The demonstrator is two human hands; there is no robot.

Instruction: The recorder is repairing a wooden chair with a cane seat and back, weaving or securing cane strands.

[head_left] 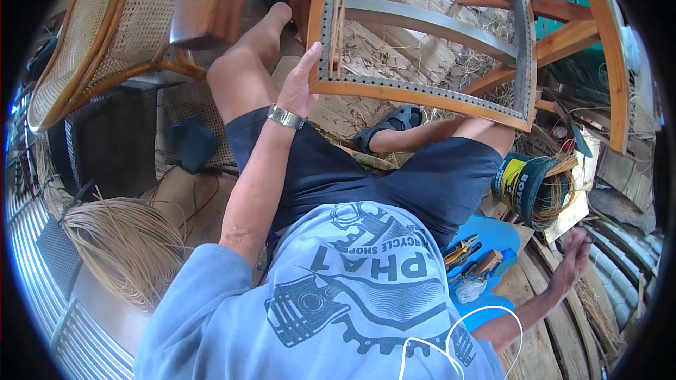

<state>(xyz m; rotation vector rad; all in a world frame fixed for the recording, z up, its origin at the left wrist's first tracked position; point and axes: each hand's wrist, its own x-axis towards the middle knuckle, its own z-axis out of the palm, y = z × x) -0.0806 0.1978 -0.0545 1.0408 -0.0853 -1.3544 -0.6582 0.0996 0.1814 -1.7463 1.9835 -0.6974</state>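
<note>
A wooden chair frame (pixel 422 96) rests by my knees, its seat opening bare and its rim lined with small drilled holes. My left hand (pixel 303 84) grips the near left corner of that frame, thumb on top. A few pale cane strands (pixel 336 24) run along the left rail. Out to the right, my right hand (pixel 574 260) is beside a dark green bucket (pixel 523 186) with a yellow label. Its fingers are bent together; what they hold, if anything, is too small to make out. Coiled brown cane strands (pixel 556 193) stick out of the bucket.
Pliers (pixel 459 252) and other hand tools lie on a blue plastic surface (pixel 507 232) at my right side. A large bundle of cane (pixel 127 246) is at the left. Behind it stands a chair with woven cane panels (pixel 141 10). Cane scraps litter the floor (pixel 394 35).
</note>
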